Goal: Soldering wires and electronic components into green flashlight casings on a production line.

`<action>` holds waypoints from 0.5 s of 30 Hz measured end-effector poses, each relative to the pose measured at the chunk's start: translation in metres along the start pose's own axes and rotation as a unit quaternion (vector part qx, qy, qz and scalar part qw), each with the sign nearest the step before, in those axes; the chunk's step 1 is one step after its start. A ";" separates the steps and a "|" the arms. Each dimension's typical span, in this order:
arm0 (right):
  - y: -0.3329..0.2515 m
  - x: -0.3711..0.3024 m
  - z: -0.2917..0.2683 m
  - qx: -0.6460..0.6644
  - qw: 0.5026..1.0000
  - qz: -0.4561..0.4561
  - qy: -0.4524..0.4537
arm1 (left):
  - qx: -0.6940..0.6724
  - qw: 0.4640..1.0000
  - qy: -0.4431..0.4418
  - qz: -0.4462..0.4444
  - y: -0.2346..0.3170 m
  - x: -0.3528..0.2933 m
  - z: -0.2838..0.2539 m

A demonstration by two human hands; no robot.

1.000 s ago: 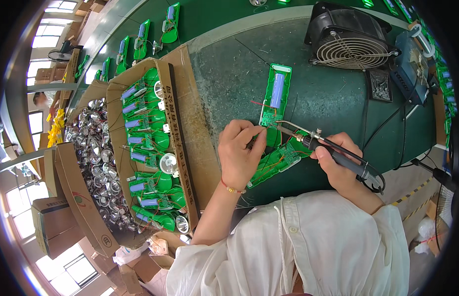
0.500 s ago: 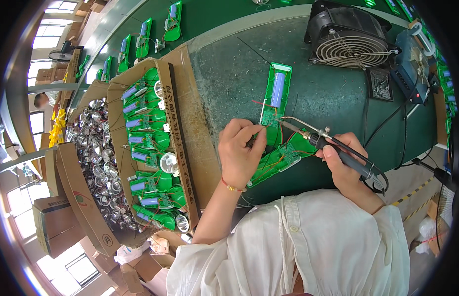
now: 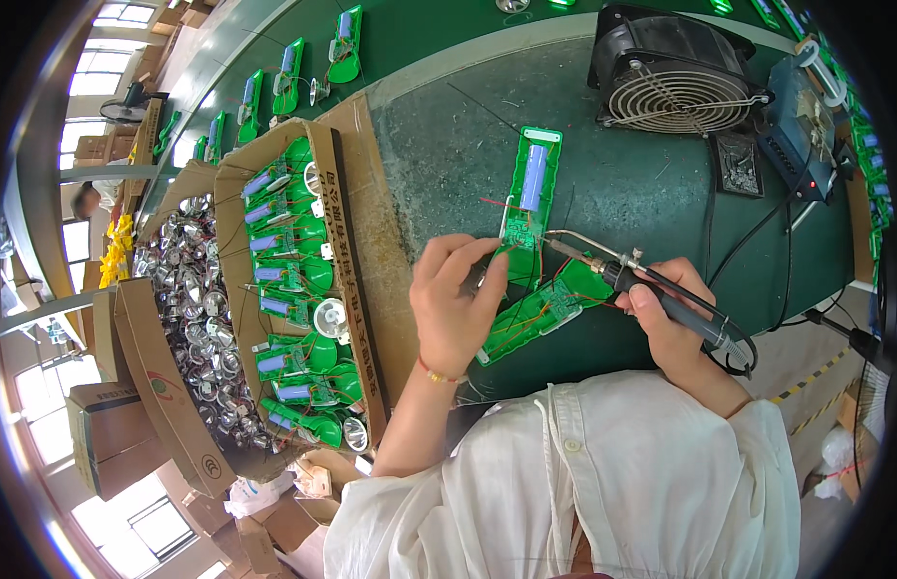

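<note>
My right hand (image 3: 672, 314) is wrapped round a soldering iron (image 3: 612, 275) with a thin metal tube fixed along it; its tip is just right of a small green circuit board (image 3: 522, 232). That board lies in an open green plastic housing (image 3: 517, 267) with a purple cylindrical battery (image 3: 534, 179) and thin wires. At the board's left edge is my left hand (image 3: 455, 301), fingers bent and thumb and fingertips drawn together; what they hold, partly shiny, is mostly hidden. Below, a second green housing (image 3: 535, 318) with a board and red wires lies slanted.
A black fan (image 3: 675, 72) with a wire grille stands at the back right, beside a blue box with a red light (image 3: 800, 135). Left, a cardboard box (image 3: 347, 280) holds several green housings; beyond it are many shiny reflectors (image 3: 193, 309). More housings (image 3: 287, 77) line the far left.
My left hand has shifted slightly left, away from the board. The upper housing's lower end has swung a little left, and the iron's tip now sits slightly off the board.
</note>
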State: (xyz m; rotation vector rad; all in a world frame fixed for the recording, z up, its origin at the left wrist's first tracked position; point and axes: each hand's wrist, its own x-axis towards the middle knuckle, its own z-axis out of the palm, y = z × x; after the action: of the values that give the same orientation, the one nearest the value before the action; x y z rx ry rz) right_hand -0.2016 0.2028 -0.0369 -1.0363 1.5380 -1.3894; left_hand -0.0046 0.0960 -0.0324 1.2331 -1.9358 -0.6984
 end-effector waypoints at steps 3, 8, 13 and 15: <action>0.000 0.001 0.000 0.016 1.000 0.008 0.002 | 0.014 0.992 -0.110 0.059 0.008 0.001 -0.012; 0.000 0.001 0.001 0.016 1.000 -0.005 -0.001 | 0.060 0.985 -0.102 0.123 -0.005 -0.001 -0.007; -0.002 0.002 -0.001 0.007 1.000 0.007 -0.018 | 0.103 0.979 -0.096 0.144 -0.010 0.000 -0.016; 0.000 0.003 -0.001 0.002 1.000 0.006 -0.025 | 0.132 0.972 -0.094 0.169 -0.010 0.003 -0.017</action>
State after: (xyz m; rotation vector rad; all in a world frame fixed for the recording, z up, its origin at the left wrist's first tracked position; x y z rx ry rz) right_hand -0.2037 0.2001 -0.0365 -1.0497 1.5018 -1.3491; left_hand 0.0132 0.0881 -0.0287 0.9765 -2.3827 -0.4009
